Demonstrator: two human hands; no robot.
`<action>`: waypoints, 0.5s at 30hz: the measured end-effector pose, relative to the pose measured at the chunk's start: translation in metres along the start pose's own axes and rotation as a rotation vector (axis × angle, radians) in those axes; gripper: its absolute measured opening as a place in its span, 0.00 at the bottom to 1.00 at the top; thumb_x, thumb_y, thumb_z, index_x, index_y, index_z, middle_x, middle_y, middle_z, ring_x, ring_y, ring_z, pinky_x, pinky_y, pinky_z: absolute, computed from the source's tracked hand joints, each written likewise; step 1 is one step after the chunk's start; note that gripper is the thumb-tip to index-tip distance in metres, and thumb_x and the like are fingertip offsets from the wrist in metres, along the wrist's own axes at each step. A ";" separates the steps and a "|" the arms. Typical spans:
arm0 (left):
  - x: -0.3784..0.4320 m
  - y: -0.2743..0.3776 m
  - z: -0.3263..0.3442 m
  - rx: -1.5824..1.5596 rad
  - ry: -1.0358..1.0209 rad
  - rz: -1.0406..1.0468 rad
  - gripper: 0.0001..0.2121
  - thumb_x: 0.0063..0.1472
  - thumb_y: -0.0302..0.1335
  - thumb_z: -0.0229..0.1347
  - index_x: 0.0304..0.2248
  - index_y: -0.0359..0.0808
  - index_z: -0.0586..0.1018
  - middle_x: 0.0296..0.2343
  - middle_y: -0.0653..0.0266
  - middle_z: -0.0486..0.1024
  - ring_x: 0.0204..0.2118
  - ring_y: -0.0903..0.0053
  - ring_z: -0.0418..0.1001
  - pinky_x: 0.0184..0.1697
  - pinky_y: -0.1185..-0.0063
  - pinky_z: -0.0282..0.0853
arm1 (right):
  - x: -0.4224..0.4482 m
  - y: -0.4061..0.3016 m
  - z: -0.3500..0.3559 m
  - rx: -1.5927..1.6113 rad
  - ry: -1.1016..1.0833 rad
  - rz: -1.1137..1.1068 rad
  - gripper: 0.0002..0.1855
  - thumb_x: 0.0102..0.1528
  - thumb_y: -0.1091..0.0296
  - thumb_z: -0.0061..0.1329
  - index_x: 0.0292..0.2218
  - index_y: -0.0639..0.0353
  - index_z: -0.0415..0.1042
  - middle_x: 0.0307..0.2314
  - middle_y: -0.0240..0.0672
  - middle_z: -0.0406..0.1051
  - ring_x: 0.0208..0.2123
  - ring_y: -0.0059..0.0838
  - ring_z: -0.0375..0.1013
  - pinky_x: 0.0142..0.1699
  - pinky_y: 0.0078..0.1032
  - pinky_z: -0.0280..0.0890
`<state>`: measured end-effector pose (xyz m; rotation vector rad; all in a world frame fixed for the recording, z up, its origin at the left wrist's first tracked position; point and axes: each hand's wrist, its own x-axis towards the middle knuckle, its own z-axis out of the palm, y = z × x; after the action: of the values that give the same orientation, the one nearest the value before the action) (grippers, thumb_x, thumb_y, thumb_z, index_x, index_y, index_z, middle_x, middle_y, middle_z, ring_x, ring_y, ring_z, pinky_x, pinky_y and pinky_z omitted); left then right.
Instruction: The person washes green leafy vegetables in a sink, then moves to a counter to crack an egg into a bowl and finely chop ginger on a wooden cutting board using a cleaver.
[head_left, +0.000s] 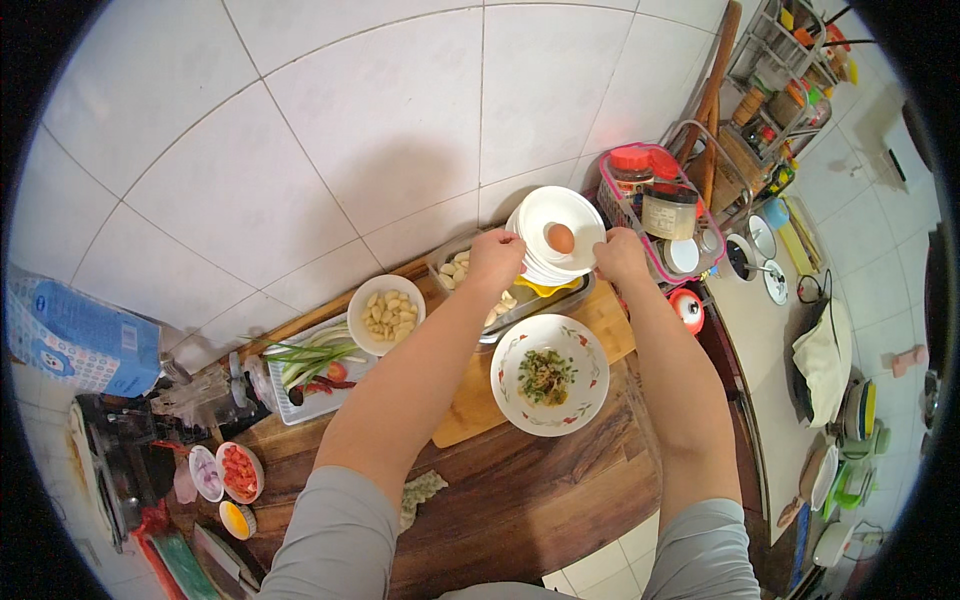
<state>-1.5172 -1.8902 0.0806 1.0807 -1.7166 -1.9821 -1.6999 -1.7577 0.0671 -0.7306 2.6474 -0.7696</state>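
Observation:
A stack of white bowls (537, 259) is held at its rim, with my left hand (496, 262) on the left side and my right hand (621, 256) on the right. In the top bowl lies a brown egg (560, 238). The stack is over a clear rectangular container (534, 304), where peeled garlic cloves (454, 268) and a yellow scalloped item (546, 288) show; whether the stack rests there I cannot tell. Nearer me, a floral-patterned white bowl (516, 395) with chopped green onion and minced seasoning (547, 377) stands on a wooden cutting board (459, 427).
Left are a bowl of garlic cloves (388, 313), a white tray (322, 409) with scallions (319, 361), small bowls of chopped red pieces (240, 472) and yolk-coloured food (238, 520), and a cleaver (225, 559). A pink-rimmed basket of jars (669, 214) stands right, against the tiled wall (555, 97).

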 end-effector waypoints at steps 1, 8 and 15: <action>-0.001 0.002 -0.004 -0.051 -0.015 -0.029 0.09 0.56 0.28 0.52 0.35 0.32 0.74 0.26 0.66 0.74 0.25 0.80 0.73 0.27 0.82 0.68 | -0.004 -0.010 -0.003 0.073 -0.040 0.054 0.13 0.45 0.68 0.46 0.30 0.69 0.75 0.30 0.53 0.75 0.34 0.45 0.76 0.44 0.34 0.69; -0.007 0.010 -0.003 -0.140 -0.044 -0.113 0.10 0.58 0.27 0.52 0.38 0.33 0.72 0.31 0.64 0.73 0.30 0.77 0.75 0.33 0.81 0.72 | -0.008 -0.013 -0.003 0.098 0.070 0.033 0.15 0.45 0.68 0.48 0.34 0.65 0.76 0.30 0.50 0.75 0.35 0.42 0.76 0.44 0.33 0.68; -0.024 0.024 0.006 -0.387 -0.158 -0.027 0.09 0.60 0.27 0.52 0.38 0.34 0.70 0.36 0.63 0.69 0.42 0.77 0.68 0.45 0.74 0.71 | -0.013 -0.021 -0.019 0.302 0.217 0.011 0.16 0.45 0.67 0.49 0.35 0.67 0.76 0.29 0.48 0.76 0.33 0.41 0.76 0.43 0.32 0.68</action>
<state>-1.5115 -1.8757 0.1113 0.8345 -1.3088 -2.3429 -1.6885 -1.7576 0.0958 -0.5786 2.6274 -1.2753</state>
